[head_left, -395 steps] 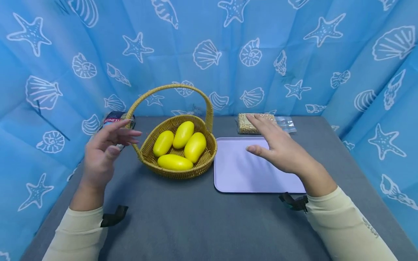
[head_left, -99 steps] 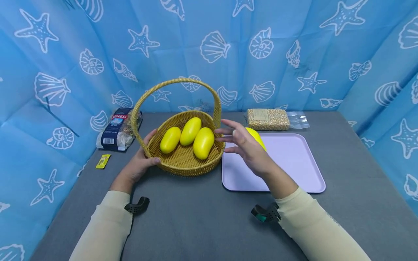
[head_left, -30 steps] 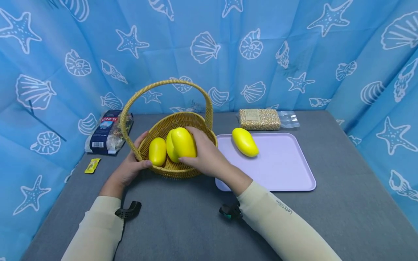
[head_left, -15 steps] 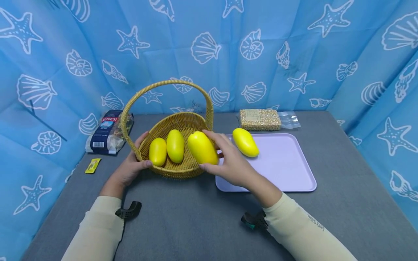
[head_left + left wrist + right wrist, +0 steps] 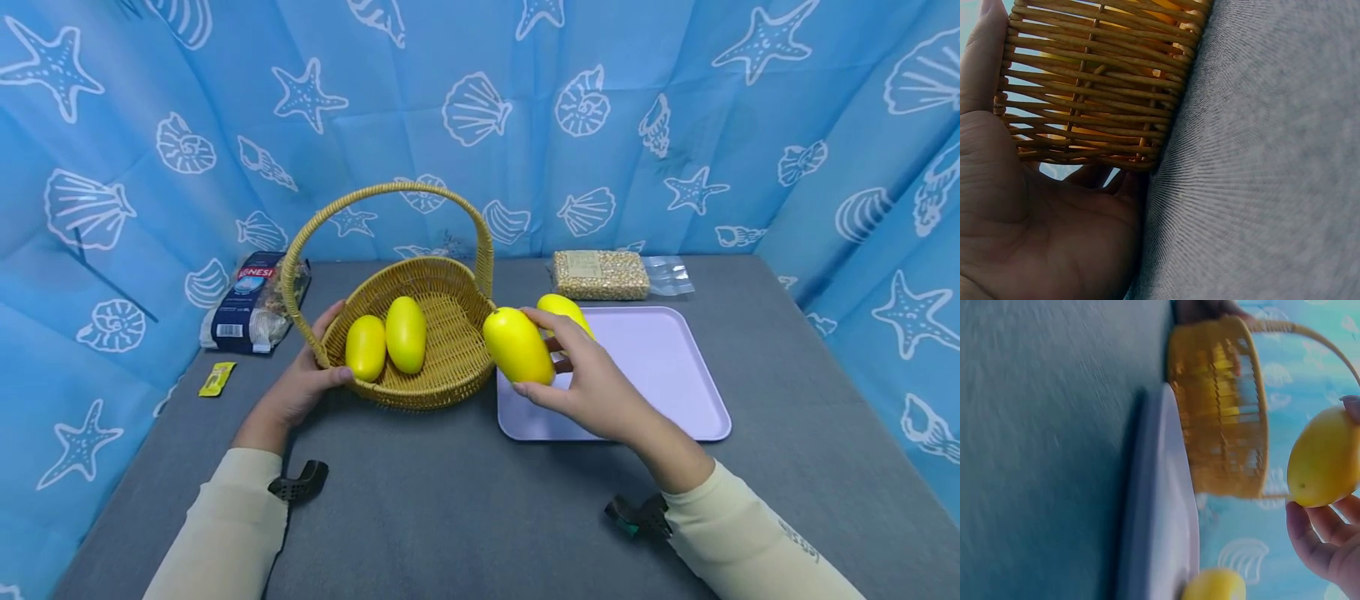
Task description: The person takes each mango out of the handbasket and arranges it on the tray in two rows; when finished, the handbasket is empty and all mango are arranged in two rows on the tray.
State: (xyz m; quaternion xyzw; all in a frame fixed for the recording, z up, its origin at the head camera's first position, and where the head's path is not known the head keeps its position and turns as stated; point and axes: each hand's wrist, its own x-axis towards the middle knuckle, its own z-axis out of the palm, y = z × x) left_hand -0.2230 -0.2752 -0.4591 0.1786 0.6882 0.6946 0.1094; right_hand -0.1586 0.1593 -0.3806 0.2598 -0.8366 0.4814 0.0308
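In the head view my right hand (image 5: 600, 385) holds a yellow mango (image 5: 519, 346) between thumb and fingers, raised over the left edge of the lilac tray (image 5: 652, 358). The right wrist view shows this mango clear of the tray. Behind it, a second mango (image 5: 564, 308) lies on the tray, partly covered by the hand. My left hand (image 5: 303, 383) grips the left side of the wicker basket (image 5: 453, 337), thumb over the rim. Two mangoes, one on the left (image 5: 366, 348) and one beside it (image 5: 406, 335), lie inside the basket.
A pasta bag (image 5: 251, 304) stands at the back left, with a small yellow packet (image 5: 217, 379) in front. Behind the tray lies a clear bag of grains (image 5: 600, 275). The basket's tall handle (image 5: 390, 188) arches above it. Blue curtains (image 5: 480, 150) enclose the grey table.
Over the last second my right hand has lifted a mango out of the basket and carried it right to the tray's edge. Earlier, another mango went from basket to tray. The left hand stays put.
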